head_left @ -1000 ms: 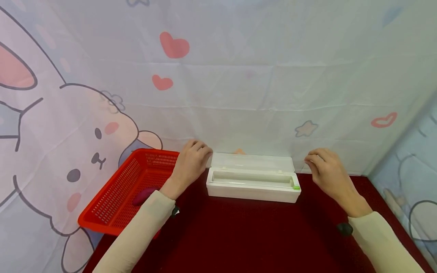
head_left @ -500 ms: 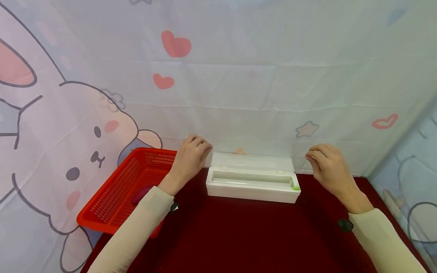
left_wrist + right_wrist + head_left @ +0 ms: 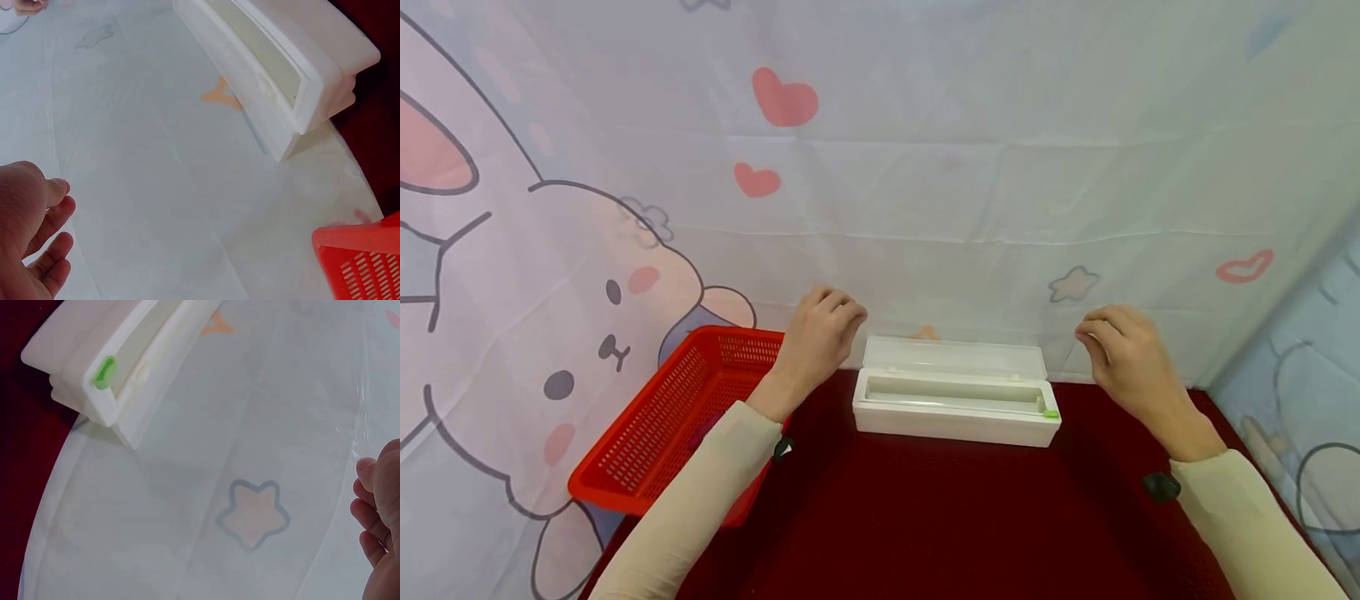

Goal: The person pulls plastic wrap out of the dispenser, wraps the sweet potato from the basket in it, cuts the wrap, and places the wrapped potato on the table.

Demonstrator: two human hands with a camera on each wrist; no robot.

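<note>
Nearest, two cream-sleeved forearms reach in over a dark red tabletop, a small dark device at each wrist. Left of them sits a red, perforated, rectangular plastic basket, partly covered by the left sleeve, with a purple object inside, mostly hidden. Farther out, both hands are raised, well apart: the left hand past the box's left end, the right hand past its right end. Each pinches a thin, clear plastic film between thumb and curled fingers; its faint creases run from each hand's fingertips towards the other, though its full outline cannot be made out. Between the hands and lower down, the long white plastic box stands on the tabletop, a green clip at its right end and its translucent lid tipped open at the back. Behind hangs a pale fabric backdrop printed with a rabbit, hearts and stars.
</note>
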